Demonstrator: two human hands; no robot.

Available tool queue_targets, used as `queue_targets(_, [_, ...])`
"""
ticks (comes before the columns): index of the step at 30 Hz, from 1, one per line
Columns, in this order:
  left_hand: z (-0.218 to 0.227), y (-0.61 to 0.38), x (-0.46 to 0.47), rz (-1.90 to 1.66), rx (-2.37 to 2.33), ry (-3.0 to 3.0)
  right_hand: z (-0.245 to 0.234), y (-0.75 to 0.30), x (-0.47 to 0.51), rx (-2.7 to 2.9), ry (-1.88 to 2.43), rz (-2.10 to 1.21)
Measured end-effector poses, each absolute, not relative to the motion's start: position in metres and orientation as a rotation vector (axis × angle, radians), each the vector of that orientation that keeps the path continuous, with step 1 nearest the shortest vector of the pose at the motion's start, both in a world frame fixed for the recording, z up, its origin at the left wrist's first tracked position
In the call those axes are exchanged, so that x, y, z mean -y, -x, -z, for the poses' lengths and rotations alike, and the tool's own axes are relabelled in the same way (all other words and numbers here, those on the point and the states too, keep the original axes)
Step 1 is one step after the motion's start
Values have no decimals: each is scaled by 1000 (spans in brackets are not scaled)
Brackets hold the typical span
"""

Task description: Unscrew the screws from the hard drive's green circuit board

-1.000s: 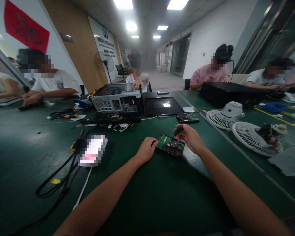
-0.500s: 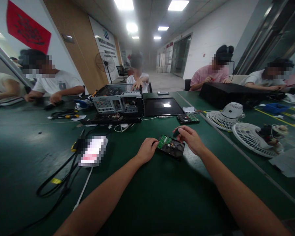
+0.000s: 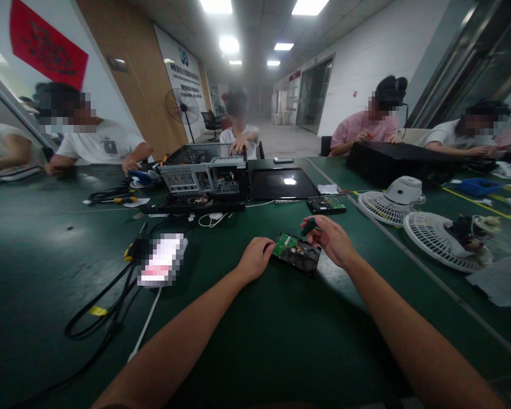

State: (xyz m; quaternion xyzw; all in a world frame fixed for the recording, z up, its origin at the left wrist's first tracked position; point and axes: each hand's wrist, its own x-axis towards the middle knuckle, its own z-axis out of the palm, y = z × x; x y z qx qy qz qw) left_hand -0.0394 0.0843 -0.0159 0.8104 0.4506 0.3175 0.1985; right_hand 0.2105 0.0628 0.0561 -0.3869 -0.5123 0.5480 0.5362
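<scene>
A hard drive point(image 3: 298, 255), its green circuit board facing up, lies slightly turned on the green table. At its left edge, my left hand point(image 3: 254, 261) pinches the drive's corner between thumb and fingers. My right hand point(image 3: 332, 240) is above the drive's right side, closed around the dark green handle of a screwdriver point(image 3: 309, 228). The handle tilts toward the upper right. I cannot make out the screwdriver's tip against the drive.
A second hard drive point(image 3: 327, 204) lies farther back beside a dark flat panel point(image 3: 283, 184). An opened computer case point(image 3: 204, 179) stands at centre left. Left are a lit phone point(image 3: 162, 261) and black cable point(image 3: 74, 324); right, white fan parts point(image 3: 434, 241). Co-workers sit around.
The screwdriver handle leans over more to the right, with my right fingers shifted on it. My left hand and the hard drive stay put. A co-worker at left has moved a hand rightward.
</scene>
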Motion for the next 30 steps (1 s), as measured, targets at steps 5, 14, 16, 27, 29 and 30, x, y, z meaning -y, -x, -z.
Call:
queue_targets(5, [17,40,-85,-880,-1267,-2261,-56,-211,-63,1279,987,-1224])
queue_targets(14, [20,40,-86,-899,-1259,-2264,-52,-209,-63,1270,998,-1206])
queue_targets(16, [19,40,-85,-897,-1257,-2264,-53,-210,-63,1272,1001,-1216])
queue_targets(27, [19,40,-85,-902,-1259,-2269,-53,-210,-65,1217,941,-1295])
queue_targets(29, [20,40,-86,-897,-1259,-2275,-52,-210,-65,1234,966,-1257])
queue_targets(30, [20,40,-86,-897,-1259,-2280,-52,-210,-65,1241,974,-1244])
